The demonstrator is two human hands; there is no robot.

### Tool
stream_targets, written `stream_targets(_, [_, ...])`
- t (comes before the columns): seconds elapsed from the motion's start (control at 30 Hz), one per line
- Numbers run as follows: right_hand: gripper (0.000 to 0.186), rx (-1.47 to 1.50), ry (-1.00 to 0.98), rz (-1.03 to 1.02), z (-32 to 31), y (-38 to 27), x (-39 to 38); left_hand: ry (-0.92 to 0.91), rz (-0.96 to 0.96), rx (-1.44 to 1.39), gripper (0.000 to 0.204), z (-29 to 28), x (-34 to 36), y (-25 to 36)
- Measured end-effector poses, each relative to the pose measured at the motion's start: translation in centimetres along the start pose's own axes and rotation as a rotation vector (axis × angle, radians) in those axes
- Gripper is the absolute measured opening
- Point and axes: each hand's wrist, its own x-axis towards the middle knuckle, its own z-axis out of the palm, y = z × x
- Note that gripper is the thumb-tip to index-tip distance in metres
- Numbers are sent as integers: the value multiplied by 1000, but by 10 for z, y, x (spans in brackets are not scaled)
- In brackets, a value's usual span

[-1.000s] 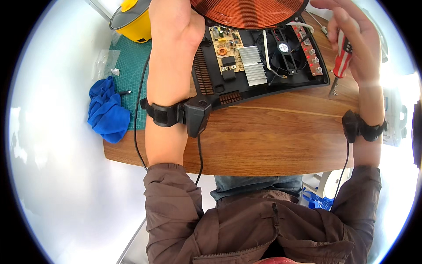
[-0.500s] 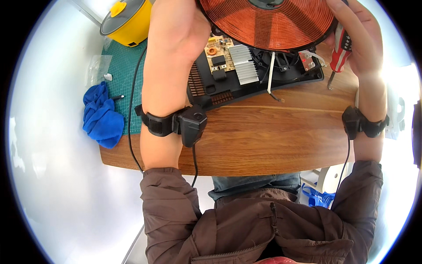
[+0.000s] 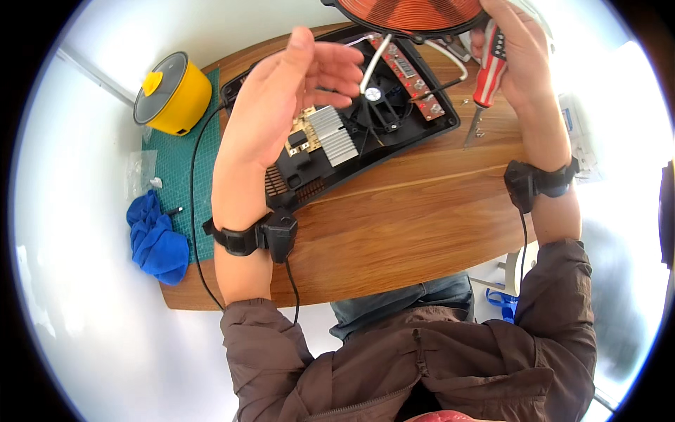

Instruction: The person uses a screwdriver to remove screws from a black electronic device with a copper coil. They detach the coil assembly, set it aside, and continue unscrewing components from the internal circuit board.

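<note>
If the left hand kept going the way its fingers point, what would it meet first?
Probably the white cable just off the left hand's fingertips, then the fan; depth is unclear.

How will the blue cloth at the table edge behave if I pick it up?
The blue cloth lies crumpled in soft folds, so it is probably floppy and would droop. It looks thin, so likely light, and unlikely to roll or break.

1. Bare table [image 3: 422, 232] lies open between the casing [image 3: 337, 133] and the near edge.
2. Coil [image 3: 415, 14] and white wire [image 3: 373, 63] hang over the casing's far end.
3. Pot [image 3: 172, 95] and cloth [image 3: 156, 235] occupy the left side.
</note>
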Motion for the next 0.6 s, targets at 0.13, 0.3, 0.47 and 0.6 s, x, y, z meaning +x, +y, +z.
stream_targets(0.13, [28, -43, 6, 43, -23, 15, 7, -220, 13, 42, 45, 5, -7, 3])
stream_targets(0.3, [31, 69, -21, 39, -34, 32, 12, -232, -46, 24, 22, 6, -4, 3])
stream_targets(0.47, [29, 62, 40, 44, -33, 30, 6, -217, -66, 126, 23, 13, -5, 2])
stream_targets(0.6, [27, 7, 137, 53, -45, 11, 13, -52, 36, 83, 35, 12, -4, 2])
